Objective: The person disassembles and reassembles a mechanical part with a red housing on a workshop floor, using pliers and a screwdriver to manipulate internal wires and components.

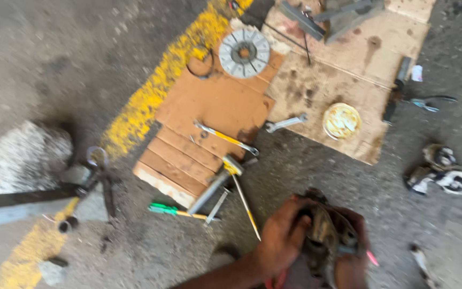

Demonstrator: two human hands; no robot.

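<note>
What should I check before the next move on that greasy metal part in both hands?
1. Left hand on the metal part: ok, fingers wrapped over its left side.
2. Right hand on the part: ok, closed against its right side; a pink-tipped tool sticks out by it.
3. Part's own state: cannot tell, picture blurred.
4. Tools close by: ok, green-handled screwdriver, hammer and yellow-handled wrench lie on or beside the wooden board.
5. Silver wrench: ok, at the cardboard edge.
6. Grey disc: ok, lying flat, apart from the hands.
</note>
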